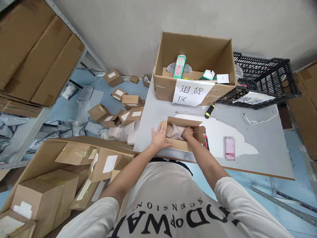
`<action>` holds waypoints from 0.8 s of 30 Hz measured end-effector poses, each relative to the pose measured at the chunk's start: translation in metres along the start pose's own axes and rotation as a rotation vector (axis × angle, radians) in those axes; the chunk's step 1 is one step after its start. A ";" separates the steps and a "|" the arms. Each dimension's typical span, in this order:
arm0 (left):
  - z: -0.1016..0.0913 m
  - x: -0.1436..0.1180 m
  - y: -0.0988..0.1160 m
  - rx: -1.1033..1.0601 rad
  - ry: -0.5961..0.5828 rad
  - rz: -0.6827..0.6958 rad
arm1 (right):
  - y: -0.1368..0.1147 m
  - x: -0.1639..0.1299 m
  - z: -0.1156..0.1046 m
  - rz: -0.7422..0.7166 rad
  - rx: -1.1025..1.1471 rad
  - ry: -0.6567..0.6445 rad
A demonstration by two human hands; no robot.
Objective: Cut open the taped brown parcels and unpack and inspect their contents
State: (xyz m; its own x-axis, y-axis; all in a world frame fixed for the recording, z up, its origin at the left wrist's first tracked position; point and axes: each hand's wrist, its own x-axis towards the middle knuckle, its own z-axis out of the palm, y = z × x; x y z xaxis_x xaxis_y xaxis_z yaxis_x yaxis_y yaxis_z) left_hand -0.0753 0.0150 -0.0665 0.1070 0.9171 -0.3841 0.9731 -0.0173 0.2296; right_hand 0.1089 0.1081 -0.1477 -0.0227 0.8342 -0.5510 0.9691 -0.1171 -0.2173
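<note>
Small brown cardboard box [180,144], open at top, flaps parted, longer sides running left to right, resting close to near edge of grey tabletop [269,155]. Wrapped bundle [176,131] inside, toward box's left end: crumpled, translucent whitish covering, pinkish tint showing through; right portion hidden, exact contents unclear.

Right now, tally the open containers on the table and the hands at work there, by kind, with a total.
Cardboard boxes: 2 (large box, small box)
Black plastic crate: 1
Hands: 2 (left hand, right hand)
Total: 5
</note>
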 end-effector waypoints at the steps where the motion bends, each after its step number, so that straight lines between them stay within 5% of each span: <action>1: 0.000 0.000 0.000 0.003 -0.003 -0.004 | 0.001 -0.001 -0.002 0.091 0.033 0.005; 10: -0.005 0.000 -0.001 0.025 -0.003 0.024 | 0.009 -0.007 -0.011 0.358 0.320 0.022; 18: -0.003 0.001 -0.002 0.051 0.028 0.043 | 0.022 -0.015 -0.021 0.388 0.570 -0.040; 24: -0.004 0.001 0.000 0.055 0.028 0.029 | 0.024 -0.023 -0.028 0.255 0.812 -0.080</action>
State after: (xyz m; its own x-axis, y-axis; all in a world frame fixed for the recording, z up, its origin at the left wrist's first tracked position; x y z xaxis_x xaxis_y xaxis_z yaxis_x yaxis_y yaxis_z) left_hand -0.0758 0.0174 -0.0635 0.1302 0.9266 -0.3527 0.9796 -0.0651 0.1904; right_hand 0.1395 0.1016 -0.1176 0.1254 0.6931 -0.7098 0.4714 -0.6712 -0.5721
